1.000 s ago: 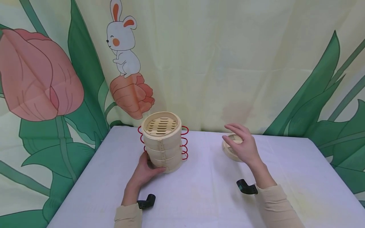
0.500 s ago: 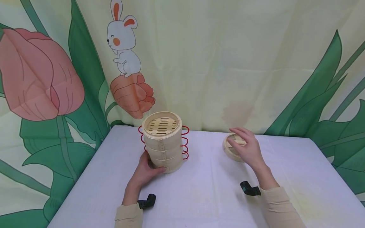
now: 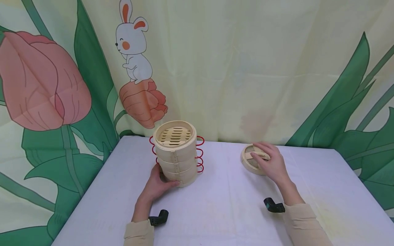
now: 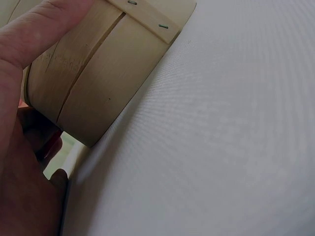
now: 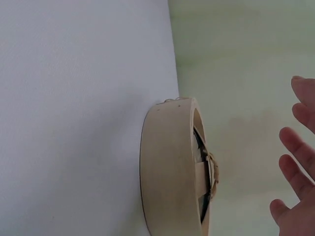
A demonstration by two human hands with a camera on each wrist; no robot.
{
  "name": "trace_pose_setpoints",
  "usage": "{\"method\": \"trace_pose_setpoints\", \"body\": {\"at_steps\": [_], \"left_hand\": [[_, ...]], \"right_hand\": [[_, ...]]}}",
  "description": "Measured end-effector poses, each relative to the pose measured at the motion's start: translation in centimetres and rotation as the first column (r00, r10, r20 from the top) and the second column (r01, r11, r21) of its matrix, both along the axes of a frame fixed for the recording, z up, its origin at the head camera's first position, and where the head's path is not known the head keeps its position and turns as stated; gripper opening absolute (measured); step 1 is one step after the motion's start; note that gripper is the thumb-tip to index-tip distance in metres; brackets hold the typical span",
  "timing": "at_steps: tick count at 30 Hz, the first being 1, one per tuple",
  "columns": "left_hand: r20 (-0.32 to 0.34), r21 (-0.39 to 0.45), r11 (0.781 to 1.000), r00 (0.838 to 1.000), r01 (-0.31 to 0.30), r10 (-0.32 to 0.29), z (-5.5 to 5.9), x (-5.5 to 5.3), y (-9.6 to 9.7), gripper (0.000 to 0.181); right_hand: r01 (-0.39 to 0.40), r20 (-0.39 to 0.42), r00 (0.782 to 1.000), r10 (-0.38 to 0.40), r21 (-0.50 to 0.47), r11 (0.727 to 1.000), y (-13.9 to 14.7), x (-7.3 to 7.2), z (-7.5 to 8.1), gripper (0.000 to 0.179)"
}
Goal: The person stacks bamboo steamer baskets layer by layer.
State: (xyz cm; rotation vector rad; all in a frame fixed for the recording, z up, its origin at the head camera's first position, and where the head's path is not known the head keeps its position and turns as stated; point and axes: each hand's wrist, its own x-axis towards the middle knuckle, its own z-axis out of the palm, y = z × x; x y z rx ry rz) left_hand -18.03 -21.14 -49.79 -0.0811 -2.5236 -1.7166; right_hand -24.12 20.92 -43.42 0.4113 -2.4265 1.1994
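Note:
A tall stack of bamboo steamer baskets (image 3: pixel 176 159) stands on the white table, its top basket uncovered and showing a slotted floor. Red loops (image 3: pixel 200 153) stick out along both sides. My left hand (image 3: pixel 153 186) grips the stack low down, thumb across the front and fingers round the left side. In the left wrist view that thumb (image 4: pixel 37 32) lies along the bamboo wall (image 4: pixel 110 73). To the right, a round bamboo lid (image 3: pixel 248 164) with a strap handle lies on the cloth. My right hand (image 3: pixel 274 165) hovers just over it, fingers spread (image 5: pixel 298 147) and holding nothing.
White cloth covers the table (image 3: pixel 215 212), whose back edge runs close behind the stack and the lid. A printed curtain (image 3: pixel 246 68) with flowers and a rabbit hangs behind. Black wrist cameras (image 3: pixel 158 218) sit at both sleeves.
My right hand has moved slightly right and down, closer over the lid. My left hand and the steamer stack have stayed still.

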Motion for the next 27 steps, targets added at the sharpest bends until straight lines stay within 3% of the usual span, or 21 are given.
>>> {"method": "trace_pose_setpoints", "body": {"at_steps": [4,10,13,15,21,27], "left_hand": [[-0.004,0.028,1.0,1.0,0.004,-0.004,0.5,0.3,0.2,0.105],[0.008,0.039,0.999,1.0,0.013,-0.014,3.3,1.5,1.0,0.1],[0.006,0.027,1.0,1.0,0.016,-0.017,3.9,1.8,1.2,0.098],[-0.004,0.022,1.0,1.0,0.017,-0.017,3.5,1.6,1.1,0.099],[-0.021,0.031,0.999,1.0,0.01,-0.009,0.4,0.2,0.2,0.103],[-0.029,0.021,1.0,1.0,0.012,-0.011,0.0,0.0,0.0,0.105]], "right_hand": [[0.015,0.054,0.998,-0.016,0.02,1.0,0.4,-0.2,-0.4,0.04],[0.031,0.12,0.992,-0.035,0.036,0.999,1.1,-0.4,-0.9,0.041],[0.025,0.117,0.993,-0.03,0.04,0.999,1.4,-0.5,-1.1,0.04],[0.021,0.111,0.993,-0.026,0.04,0.999,1.5,-0.5,-1.3,0.039],[0.021,0.106,0.994,-0.026,0.044,0.999,1.8,-0.8,-1.7,0.039],[0.019,0.114,0.993,-0.026,0.059,0.998,2.1,-1.1,-2.2,0.04]]}}
